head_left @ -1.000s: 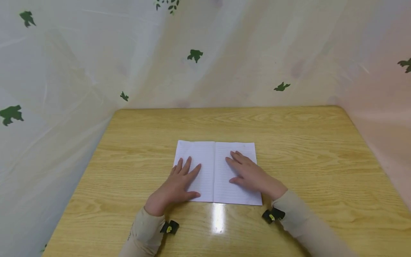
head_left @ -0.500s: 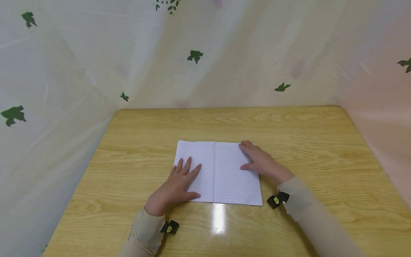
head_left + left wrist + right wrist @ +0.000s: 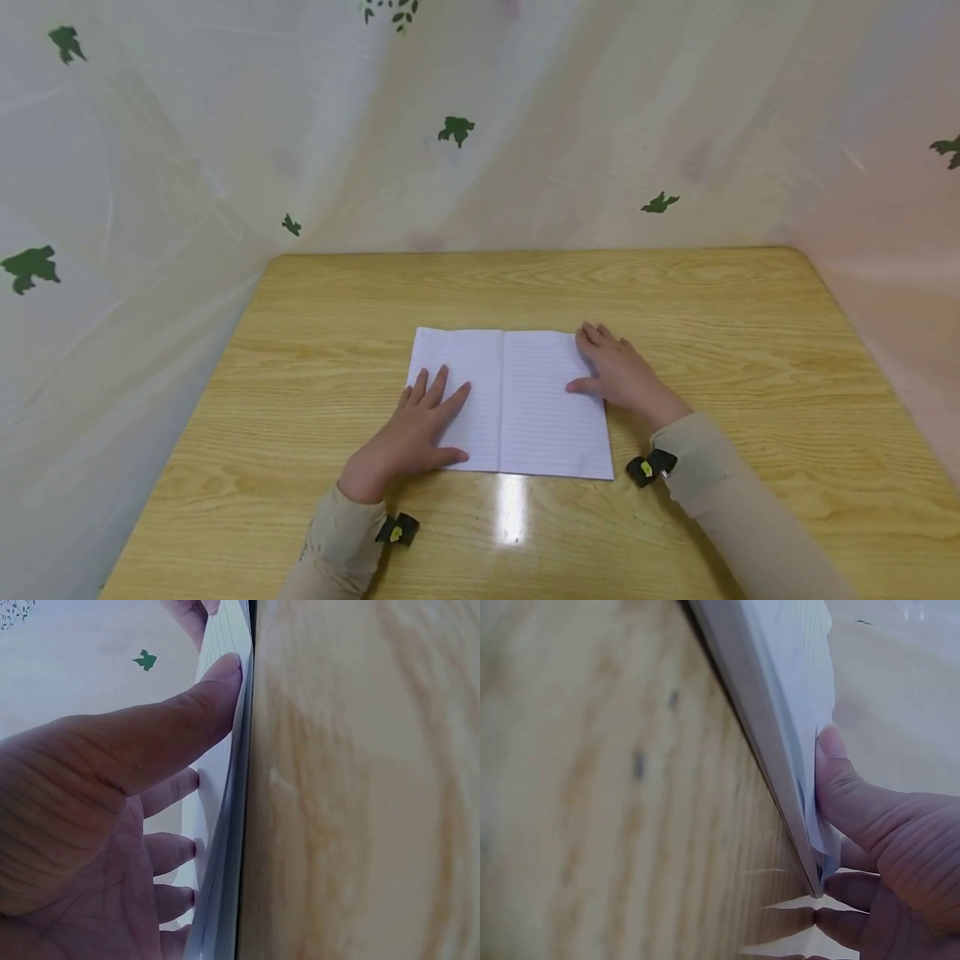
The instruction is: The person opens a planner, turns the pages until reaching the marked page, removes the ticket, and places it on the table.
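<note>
A notebook [image 3: 480, 400] lies spread on the table with two lined white pages facing up. My left hand [image 3: 408, 437] rests on its left page, fingers straight and spread, thumb near the bottom edge. In the left wrist view the thumb [image 3: 202, 705] lies on the page edge and the fingertips touch the paper. My right hand [image 3: 618, 371] is at the top right corner, its fingers curled at the corner of the right page [image 3: 547, 417]. The right wrist view has the thumb [image 3: 840, 776] against that page, whose corner stands slightly off the sheets beneath.
The wooden table [image 3: 330, 317] reaches back to a pale curtain [image 3: 555, 150] with green leaf and bird prints. Each sleeve cuff carries a small black device, one on the left wrist [image 3: 397, 530] and one on the right [image 3: 651, 468]. Light reflects below the notebook.
My right hand has slid from the middle of the right page up and outward to its top right corner, where its fingers have curled. The left hand has stayed in place.
</note>
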`<state>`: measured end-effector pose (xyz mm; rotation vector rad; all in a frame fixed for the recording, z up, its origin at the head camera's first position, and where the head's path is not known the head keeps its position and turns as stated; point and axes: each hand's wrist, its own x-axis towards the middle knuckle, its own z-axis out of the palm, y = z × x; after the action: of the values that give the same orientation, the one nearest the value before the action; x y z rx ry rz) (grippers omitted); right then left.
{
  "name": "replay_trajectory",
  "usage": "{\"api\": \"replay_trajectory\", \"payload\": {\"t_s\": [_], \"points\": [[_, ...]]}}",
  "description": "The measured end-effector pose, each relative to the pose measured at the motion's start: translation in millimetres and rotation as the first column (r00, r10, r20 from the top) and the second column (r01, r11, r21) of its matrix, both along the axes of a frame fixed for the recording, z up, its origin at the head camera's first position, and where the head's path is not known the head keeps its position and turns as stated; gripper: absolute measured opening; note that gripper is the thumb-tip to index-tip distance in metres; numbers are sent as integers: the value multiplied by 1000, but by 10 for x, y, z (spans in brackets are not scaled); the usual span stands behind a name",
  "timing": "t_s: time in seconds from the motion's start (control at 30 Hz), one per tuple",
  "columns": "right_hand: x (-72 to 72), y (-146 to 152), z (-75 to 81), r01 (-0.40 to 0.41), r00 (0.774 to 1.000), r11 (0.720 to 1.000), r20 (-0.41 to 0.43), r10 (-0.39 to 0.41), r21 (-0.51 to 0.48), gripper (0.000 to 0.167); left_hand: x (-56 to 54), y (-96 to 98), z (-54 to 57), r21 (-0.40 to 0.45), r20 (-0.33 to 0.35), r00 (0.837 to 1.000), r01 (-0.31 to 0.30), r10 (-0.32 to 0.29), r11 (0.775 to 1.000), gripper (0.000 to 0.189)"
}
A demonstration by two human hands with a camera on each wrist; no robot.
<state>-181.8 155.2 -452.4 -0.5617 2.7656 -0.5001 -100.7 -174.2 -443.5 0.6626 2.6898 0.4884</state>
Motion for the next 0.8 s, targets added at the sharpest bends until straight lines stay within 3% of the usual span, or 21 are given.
{"api": "replay_trajectory", "payload": {"t_s": [0.23, 0.53, 0.8], "points": [[61, -18, 8, -27, 999, 1000, -33, 27, 11, 80, -5, -6, -6, -4, 3, 1000, 1, -1, 1000, 90], [159, -81, -27, -64, 990, 993, -116, 75, 97, 57, 0, -3, -18, -10, -6, 1000, 2, -2, 1000, 89], [254, -186, 7, -65, 983, 997, -168, 69, 29, 50, 7, 0, -12, -7, -10, 1000, 3, -3, 1000, 88]]}}
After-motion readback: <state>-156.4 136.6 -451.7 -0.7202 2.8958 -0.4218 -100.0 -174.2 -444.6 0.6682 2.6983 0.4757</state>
